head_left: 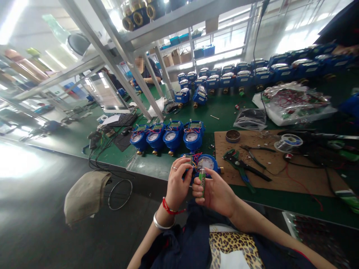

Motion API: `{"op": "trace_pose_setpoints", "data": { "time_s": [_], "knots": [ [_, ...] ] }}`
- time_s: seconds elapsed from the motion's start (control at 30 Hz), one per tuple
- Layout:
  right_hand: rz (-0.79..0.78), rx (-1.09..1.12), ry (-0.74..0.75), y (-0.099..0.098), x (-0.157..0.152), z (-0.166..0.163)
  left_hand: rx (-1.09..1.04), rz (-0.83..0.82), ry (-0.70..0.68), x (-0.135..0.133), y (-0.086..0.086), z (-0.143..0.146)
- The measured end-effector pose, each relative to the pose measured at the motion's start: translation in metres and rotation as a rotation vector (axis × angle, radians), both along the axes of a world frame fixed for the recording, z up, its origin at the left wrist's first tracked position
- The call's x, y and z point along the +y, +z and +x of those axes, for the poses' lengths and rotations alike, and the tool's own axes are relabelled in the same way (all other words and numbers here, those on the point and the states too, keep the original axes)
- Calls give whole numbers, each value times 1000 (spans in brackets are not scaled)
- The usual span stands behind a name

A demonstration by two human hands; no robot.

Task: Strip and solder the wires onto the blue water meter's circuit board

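Note:
My right hand is closed round a small green cylindrical battery, held upright near the bench edge. My left hand, with a ring, a red cord and a silver bangle at the wrist, pinches thin wires beside the battery. Just behind both hands lies a blue water meter with a round dial and red and yellow wires coming out of it. Several more blue meters stand in a row further back on the green bench.
A brown board to the right carries green-handled wire strippers, pliers, a solder spool and a small round tin. Plastic bags of parts and many blue meters sit behind. A person works at the far end. A stool stands left.

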State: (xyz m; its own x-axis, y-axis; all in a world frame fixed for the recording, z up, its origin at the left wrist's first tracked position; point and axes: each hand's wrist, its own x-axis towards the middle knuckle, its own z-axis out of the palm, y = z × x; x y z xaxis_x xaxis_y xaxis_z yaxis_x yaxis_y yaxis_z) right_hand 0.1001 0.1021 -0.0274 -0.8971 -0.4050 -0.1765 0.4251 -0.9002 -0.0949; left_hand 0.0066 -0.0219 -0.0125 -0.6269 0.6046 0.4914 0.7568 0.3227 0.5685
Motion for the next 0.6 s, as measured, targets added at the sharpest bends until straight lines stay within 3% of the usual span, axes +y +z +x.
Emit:
{"op": "trace_pose_setpoints", "data": {
  "time_s": [0.6],
  "knots": [
    [-71,-123,-25,-3,-5,-5,-15,13,-15,0,-3,0]
  ]
}}
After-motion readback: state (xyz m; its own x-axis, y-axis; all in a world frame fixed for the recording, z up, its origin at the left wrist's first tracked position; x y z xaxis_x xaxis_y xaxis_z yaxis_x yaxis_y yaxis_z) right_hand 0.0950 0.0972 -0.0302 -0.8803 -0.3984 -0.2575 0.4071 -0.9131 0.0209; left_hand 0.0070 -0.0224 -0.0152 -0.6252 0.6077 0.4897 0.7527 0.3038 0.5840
